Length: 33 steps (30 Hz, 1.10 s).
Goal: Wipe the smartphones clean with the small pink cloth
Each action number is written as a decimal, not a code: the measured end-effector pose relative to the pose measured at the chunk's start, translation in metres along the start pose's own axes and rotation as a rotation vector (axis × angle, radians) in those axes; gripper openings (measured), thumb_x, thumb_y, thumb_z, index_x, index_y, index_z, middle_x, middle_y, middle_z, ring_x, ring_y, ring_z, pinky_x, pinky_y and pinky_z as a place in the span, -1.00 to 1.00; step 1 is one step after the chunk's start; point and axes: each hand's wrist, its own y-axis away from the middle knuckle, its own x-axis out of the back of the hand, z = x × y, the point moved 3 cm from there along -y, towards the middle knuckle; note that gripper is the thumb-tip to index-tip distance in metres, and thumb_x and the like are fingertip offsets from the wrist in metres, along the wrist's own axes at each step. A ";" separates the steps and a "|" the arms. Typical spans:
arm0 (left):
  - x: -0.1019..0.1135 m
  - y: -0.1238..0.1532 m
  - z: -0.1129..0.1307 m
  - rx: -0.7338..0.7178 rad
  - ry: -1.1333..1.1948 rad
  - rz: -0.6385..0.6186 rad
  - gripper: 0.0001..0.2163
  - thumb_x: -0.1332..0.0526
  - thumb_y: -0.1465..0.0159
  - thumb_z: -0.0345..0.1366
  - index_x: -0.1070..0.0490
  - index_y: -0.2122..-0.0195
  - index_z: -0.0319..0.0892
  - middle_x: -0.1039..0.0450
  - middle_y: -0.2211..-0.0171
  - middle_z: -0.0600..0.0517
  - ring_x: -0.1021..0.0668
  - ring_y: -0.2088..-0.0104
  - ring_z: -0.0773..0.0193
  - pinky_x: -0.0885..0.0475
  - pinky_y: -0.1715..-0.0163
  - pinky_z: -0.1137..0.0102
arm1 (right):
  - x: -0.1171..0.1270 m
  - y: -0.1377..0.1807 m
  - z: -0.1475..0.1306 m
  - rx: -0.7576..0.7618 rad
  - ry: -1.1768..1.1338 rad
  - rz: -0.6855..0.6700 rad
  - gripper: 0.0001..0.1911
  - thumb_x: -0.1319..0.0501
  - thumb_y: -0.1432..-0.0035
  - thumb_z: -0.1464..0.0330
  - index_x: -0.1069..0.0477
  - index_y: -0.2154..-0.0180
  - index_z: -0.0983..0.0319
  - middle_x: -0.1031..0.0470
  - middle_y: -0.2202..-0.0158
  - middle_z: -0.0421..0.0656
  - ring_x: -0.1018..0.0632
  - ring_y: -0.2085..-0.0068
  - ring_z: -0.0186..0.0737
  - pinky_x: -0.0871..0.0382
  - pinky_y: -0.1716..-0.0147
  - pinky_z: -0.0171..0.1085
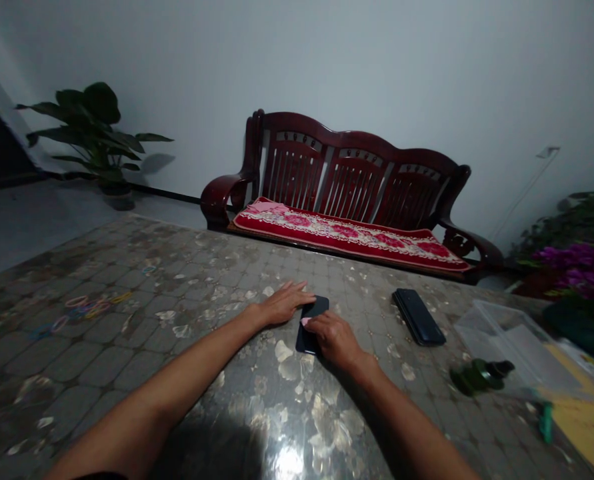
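Observation:
A dark smartphone (307,341) lies flat on the patterned tabletop (257,400) in front of me. At its upper left edge rests my left hand (285,303), palm down with the fingers stretched out, the fingertips touching or close to the phone. My right hand (333,337) is over the phone's right side, its fingers pinched on a small pink piece (305,321) against the screen. Whether this piece is cloth or sponge I cannot make out. Part of the phone is hidden under the right hand.
A black wallet-like case (419,317) lies to the right. Beyond it are a clear plastic box (519,347), a dark green bottle (479,375) on its side and purple flowers (579,267). Coloured rubber bands (94,307) lie on the left. Behind the table stands a wooden bench (349,180).

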 end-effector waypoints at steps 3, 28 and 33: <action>-0.010 -0.002 -0.004 -0.002 0.008 -0.012 -0.43 -0.02 -0.28 -0.60 -0.36 -0.25 0.02 -0.35 -0.28 0.06 -0.17 -0.41 0.11 0.01 -0.36 -0.11 | 0.000 0.001 0.009 -0.038 0.002 0.015 -0.69 -0.12 -0.31 0.52 -0.59 0.08 0.17 -0.65 0.18 -0.11 -0.55 0.15 -0.12 -0.37 0.13 -0.24; -0.017 -0.007 -0.009 -0.100 -0.022 0.129 -0.58 -0.07 -0.28 -0.57 -0.54 -0.07 -0.15 -0.52 -0.13 -0.01 -0.53 -0.15 0.27 -0.38 -0.23 0.31 | 0.001 0.017 -0.015 0.122 -0.046 0.004 -0.71 -0.15 -0.28 0.54 -0.55 0.07 0.19 -0.64 0.17 -0.08 -0.53 0.19 -0.13 -0.38 0.18 -0.22; -0.016 -0.008 -0.006 -0.087 -0.019 0.134 -0.59 -0.08 -0.28 -0.56 -0.54 -0.07 -0.15 -0.52 -0.13 -0.01 -0.54 -0.15 0.28 -0.39 -0.22 0.32 | 0.004 0.010 0.005 -0.002 -0.040 0.054 -0.71 -0.14 -0.28 0.55 -0.57 0.11 0.19 -0.64 0.20 -0.08 -0.55 0.18 -0.13 -0.39 0.17 -0.22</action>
